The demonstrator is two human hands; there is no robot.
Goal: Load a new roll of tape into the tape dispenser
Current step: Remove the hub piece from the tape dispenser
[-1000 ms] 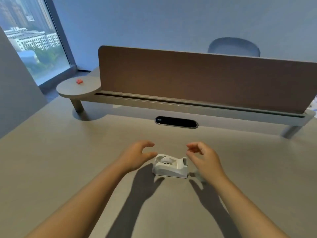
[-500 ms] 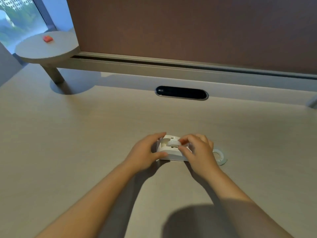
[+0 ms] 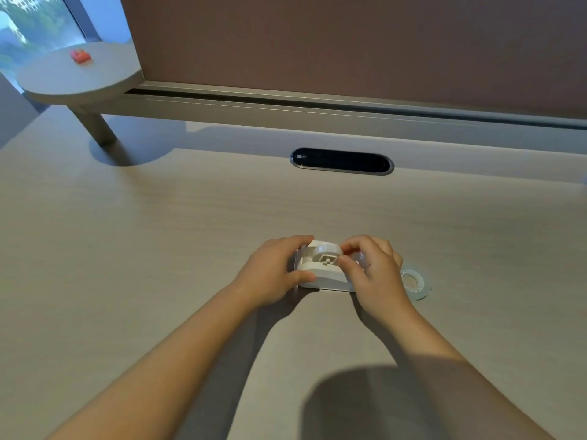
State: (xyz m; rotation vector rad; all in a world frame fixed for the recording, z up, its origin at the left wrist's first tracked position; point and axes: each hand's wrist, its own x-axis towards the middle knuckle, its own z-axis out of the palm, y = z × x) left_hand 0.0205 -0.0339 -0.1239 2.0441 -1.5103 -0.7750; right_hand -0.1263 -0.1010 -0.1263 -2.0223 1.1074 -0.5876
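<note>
1. One white tape dispenser [image 3: 320, 274] sits on the pale wood-grain desk [image 3: 158, 249], near the front middle, long axis running left to right. The round spool end is on the left; the other end is hidden under a hand, so can't really see the cutter.
2. Left hand [image 3: 270, 276] is clamped on the dispenser's left end, thumb on the near side, fingers over the far side.
3. Right hand [image 3: 374, 274] has thumb and fingertips pinched on the white hub [image 3: 327, 257] sitting in the spool well.
4. One roll of clear tape [image 3: 414, 283] lies flat on the desk just right of the right hand, not touching the dispenser as far as I can tell.
5. Further back: one dark oval cable slot [image 3: 341, 161] in the desk, a brown divider panel [image 3: 349, 42] on a grey rail, and a round grey side shelf [image 3: 79, 74] at the far left with one small red thing [image 3: 81, 56] on it. Window [image 3: 35, 23] in the top left corner.
</note>
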